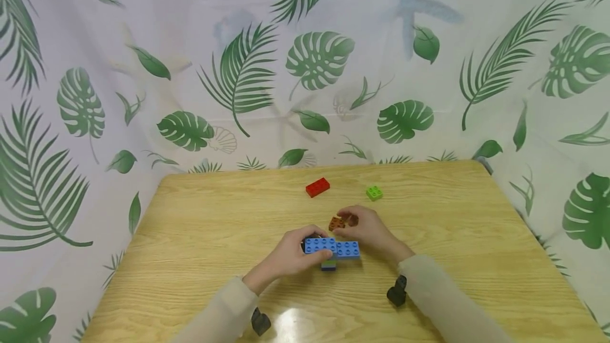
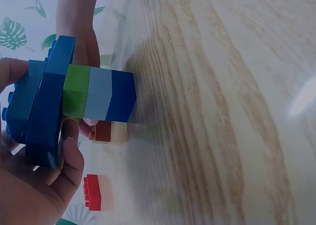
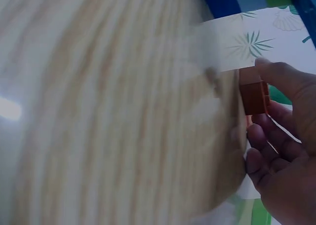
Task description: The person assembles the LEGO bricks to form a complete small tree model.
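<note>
My left hand [image 1: 293,253] grips a stack of toy building bricks, its thumb over the top blue brick [image 1: 320,245]. A second blue brick [image 1: 349,250] juts out to the right below it. Underneath, a green brick [image 2: 75,91], a light blue-grey brick [image 2: 98,93] and a dark blue brick [image 2: 123,95] form a column, tilted in the left wrist view. My right hand [image 1: 369,226] has thumb and fingers around opposite sides of a small orange-brown brick [image 3: 254,97], which is on the table just behind the stack.
On the wooden table [image 1: 214,210], a red brick [image 1: 317,187] and a small lime-green brick [image 1: 374,193] lie farther back. Dark wrist-worn devices [image 1: 397,291] sit by both sleeves. A leaf-print cloth [image 1: 267,120] hangs behind and along the sides.
</note>
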Demonstrator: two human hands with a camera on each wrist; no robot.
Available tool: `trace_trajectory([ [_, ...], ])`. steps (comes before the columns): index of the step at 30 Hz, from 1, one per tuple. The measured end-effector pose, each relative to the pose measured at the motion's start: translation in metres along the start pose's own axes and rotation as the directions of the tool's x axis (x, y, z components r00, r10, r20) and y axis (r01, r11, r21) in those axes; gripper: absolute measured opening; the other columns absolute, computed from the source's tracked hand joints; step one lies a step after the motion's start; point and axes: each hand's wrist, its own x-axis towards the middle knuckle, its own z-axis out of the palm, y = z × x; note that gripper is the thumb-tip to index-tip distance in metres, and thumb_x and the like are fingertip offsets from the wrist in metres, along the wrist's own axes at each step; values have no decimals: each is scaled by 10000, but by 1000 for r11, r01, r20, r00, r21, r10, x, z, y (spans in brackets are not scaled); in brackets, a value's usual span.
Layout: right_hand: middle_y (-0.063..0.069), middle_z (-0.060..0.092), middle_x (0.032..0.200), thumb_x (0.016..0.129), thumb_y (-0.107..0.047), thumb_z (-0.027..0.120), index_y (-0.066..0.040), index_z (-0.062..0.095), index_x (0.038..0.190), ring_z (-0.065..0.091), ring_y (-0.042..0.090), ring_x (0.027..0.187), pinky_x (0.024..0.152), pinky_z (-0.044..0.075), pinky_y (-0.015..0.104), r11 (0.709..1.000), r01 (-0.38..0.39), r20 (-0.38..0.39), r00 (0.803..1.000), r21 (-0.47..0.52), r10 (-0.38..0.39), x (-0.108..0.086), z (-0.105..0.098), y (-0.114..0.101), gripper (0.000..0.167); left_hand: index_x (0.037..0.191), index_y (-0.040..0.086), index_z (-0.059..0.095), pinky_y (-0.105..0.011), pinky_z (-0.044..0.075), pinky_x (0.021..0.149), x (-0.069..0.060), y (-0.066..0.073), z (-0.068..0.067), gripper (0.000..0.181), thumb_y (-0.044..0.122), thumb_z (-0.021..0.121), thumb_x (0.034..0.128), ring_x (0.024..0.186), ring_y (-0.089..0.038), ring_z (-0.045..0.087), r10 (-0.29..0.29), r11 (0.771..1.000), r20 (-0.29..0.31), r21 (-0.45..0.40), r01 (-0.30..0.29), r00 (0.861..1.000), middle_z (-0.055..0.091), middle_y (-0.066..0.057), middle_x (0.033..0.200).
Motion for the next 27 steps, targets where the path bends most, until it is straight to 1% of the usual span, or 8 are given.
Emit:
trace_trajectory([
  [3,111,712,1192,913,-274,838,-49,716,1277,636,227,1031,899,545,411,1000,-7,-14,1000,0,7,0,3,3,445,1265,181,683,-231,499,730,0,1,1,321,335,731,988,856,-69,588,-12,1000,-11,-14,12,1000,708,-8,1062],
  [8,133,715,1199,929,-242,816,-22,714,1273,653,249,1058,925,559,436,1000,9,-28,1000,-12,-9,0,5,4,421,1247,193,676,-232,498,735,-1,3,3,299,326,731,986,877,-84,589,-29,999,-23,-22,29,999,696,-8,1075],
  [11,135,712,1195,931,-237,813,-15,711,1279,647,247,1052,920,555,426,1000,8,-27,1000,-13,-8,-1,5,4,426,1243,190,672,-233,500,740,-1,3,4,293,321,730,988,883,-88,592,-28,999,-25,-29,27,999,698,-11,1085],
  [14,137,711,1181,932,-230,810,-10,709,1276,638,238,1018,888,550,403,1000,14,-29,999,-10,-15,-2,2,3,420,1242,187,670,-232,497,742,-1,2,5,289,324,725,993,885,-90,591,-22,999,-21,-31,22,1000,696,-12,1088],
  [19,108,724,1182,939,-206,804,-40,715,1273,633,221,1001,857,539,367,999,49,-55,997,-11,-50,-6,-9,-4,384,1245,188,671,-234,489,760,-1,1,5,290,336,717,1000,903,-96,590,-15,1000,-17,-22,14,1000,695,-7,1110],
  [23,91,727,1152,934,-198,802,-54,727,1256,632,223,1001,831,532,358,993,116,-81,990,-33,-118,-12,-24,-18,361,1239,187,674,-238,483,776,-1,1,5,286,346,714,1004,916,-101,589,-4,1000,-21,-10,4,1000,703,-8,1124],
  [27,59,718,1129,926,-211,806,-79,729,1251,623,230,994,777,510,318,987,150,-68,986,-54,-154,-20,-35,-31,359,1231,185,674,-236,481,758,-1,2,5,281,347,713,1005,895,-96,586,8,1000,-26,-6,-8,1000,702,-7,1098],
])
